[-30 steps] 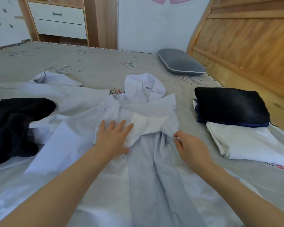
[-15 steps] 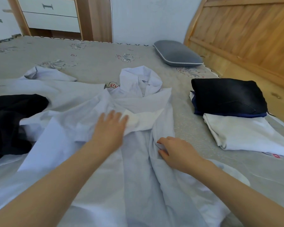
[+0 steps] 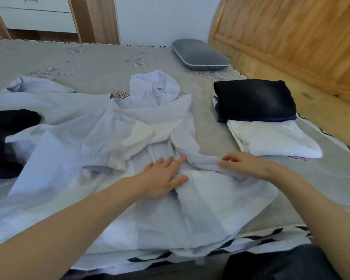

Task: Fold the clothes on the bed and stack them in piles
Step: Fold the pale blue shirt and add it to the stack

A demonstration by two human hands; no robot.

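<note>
Left hand (image 3: 163, 178) presses white jacket (image 3: 150, 126); right hand (image 3: 243, 164) pinches its sleeve (image 3: 204, 162).

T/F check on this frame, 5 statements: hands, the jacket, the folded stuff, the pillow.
1. The left hand lies flat on the pale hooded jacket. True.
2. The right hand is empty. False: it pinches a fold of the jacket.
3. A black folded garment sits by the headboard. True.
4. The grey pillow lies on the folded clothes. False: it lies apart, farther up the bed.
5. The white folded garment is on top of the black one. False: it lies nearer, beside it.
</note>
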